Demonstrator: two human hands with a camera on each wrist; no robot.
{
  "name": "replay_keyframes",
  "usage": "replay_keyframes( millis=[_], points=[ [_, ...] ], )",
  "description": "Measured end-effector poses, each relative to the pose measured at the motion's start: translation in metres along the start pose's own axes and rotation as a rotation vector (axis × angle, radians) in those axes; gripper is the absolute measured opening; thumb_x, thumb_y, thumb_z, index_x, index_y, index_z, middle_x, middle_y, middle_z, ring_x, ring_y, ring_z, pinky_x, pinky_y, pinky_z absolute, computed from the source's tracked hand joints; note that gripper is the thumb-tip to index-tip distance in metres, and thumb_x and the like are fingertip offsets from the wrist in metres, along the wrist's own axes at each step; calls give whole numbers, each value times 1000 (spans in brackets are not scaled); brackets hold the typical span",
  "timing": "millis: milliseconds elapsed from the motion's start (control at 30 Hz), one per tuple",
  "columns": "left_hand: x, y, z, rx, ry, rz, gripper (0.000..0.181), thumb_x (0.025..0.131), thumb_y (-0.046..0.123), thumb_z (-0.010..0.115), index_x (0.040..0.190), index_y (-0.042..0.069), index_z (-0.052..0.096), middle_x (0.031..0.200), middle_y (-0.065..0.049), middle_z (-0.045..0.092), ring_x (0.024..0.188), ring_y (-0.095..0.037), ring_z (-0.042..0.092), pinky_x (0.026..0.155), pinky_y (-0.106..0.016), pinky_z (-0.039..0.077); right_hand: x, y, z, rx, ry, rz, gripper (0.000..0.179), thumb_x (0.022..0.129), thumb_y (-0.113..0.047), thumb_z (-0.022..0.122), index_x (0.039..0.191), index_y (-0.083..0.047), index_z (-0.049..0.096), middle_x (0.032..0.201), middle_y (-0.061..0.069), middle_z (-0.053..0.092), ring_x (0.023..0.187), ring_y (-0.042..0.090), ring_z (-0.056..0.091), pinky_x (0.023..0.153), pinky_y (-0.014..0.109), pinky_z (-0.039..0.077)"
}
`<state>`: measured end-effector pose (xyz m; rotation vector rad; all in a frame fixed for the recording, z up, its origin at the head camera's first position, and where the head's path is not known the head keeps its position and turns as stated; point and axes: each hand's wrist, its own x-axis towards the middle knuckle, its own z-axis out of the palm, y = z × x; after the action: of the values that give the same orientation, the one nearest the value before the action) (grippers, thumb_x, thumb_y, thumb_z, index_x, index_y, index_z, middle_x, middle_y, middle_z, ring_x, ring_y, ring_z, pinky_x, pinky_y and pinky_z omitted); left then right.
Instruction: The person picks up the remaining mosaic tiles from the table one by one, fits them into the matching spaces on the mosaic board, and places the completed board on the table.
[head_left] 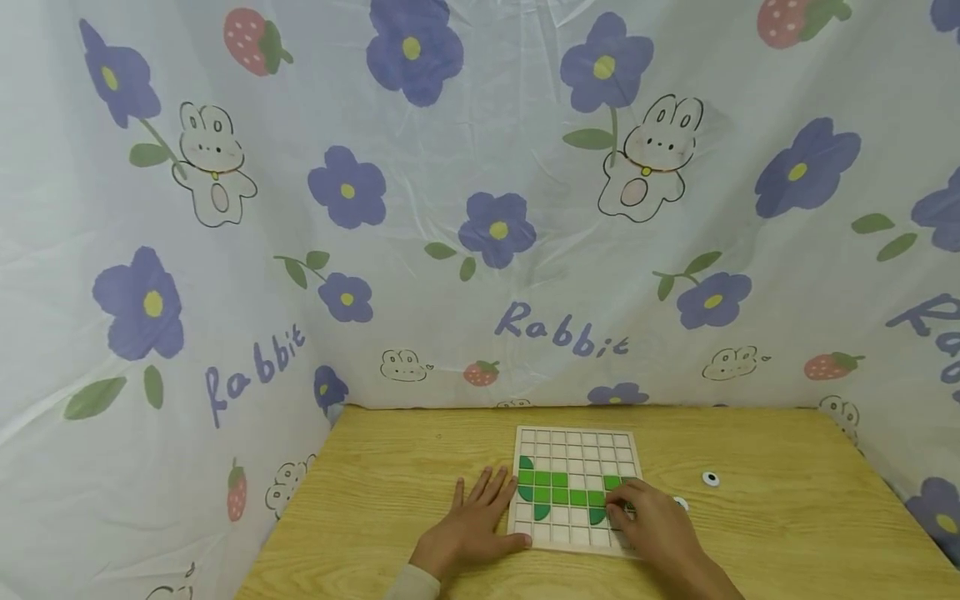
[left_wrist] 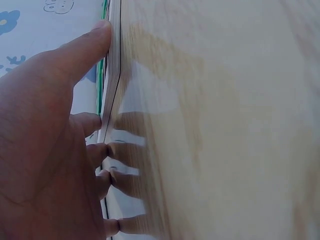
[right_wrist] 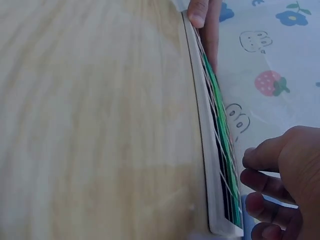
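Observation:
A pale wooden grid board lies on the table, holding bright green square tiles and darker green rounded tiles. At the board's left side my left hand rests with fingers spread; its thumb and fingertips lie along the edge. Over the board's right part, my right hand bends its fingers down, fingertips right at the tiles near the row's right end. Nothing shows between its thumb and fingers in the right wrist view, and the hand covers some cells there.
To the right of the board lies a white disc with a black dot. Another white disc sits closer in, partly behind my right hand. The wooden table meets a hanging white cloth with flower and rabbit prints at its back and sides.

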<state>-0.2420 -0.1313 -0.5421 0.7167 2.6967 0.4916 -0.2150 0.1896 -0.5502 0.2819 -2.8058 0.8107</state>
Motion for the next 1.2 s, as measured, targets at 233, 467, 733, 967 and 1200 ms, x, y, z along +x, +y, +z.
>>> replay_keyframes(
  millis=[233,467,733,967,1200],
  points=[
    [0,0,2,5,7,1,97,100,73,55,173,21,18,182,-7,8,168,-36,6,128,-75,3,3,18,-19,4,-13,38,9,94,-16,82,97,-25,81,103,-11,74,72,1,61,60,23,47],
    [0,0,2,12,4,1,98,100,73,55,173,22,17,182,-6,8,168,-35,5,128,-75,4,2,41,-39,-21,18,45,9,96,-14,79,103,-18,81,99,-7,74,65,2,53,56,24,43],
    [0,0,1,6,-1,-2,97,100,73,55,173,21,17,182,-7,8,168,-36,5,128,-75,3,4,63,-61,-53,33,64,11,96,-14,79,107,-16,81,99,-5,74,69,6,58,54,27,43],
    [-1,2,2,5,-1,-7,97,100,72,56,173,21,18,182,-6,8,168,-36,5,128,-75,3,2,82,-72,-94,65,72,11,95,-14,79,106,-14,81,99,-2,74,74,10,61,59,33,47],
    [-1,3,2,9,8,-11,97,100,71,57,173,21,19,182,-6,9,168,-36,5,128,-75,3,2,100,-82,-89,51,86,15,98,-15,76,112,-11,79,103,1,72,77,11,61,60,33,47]
  ],
)
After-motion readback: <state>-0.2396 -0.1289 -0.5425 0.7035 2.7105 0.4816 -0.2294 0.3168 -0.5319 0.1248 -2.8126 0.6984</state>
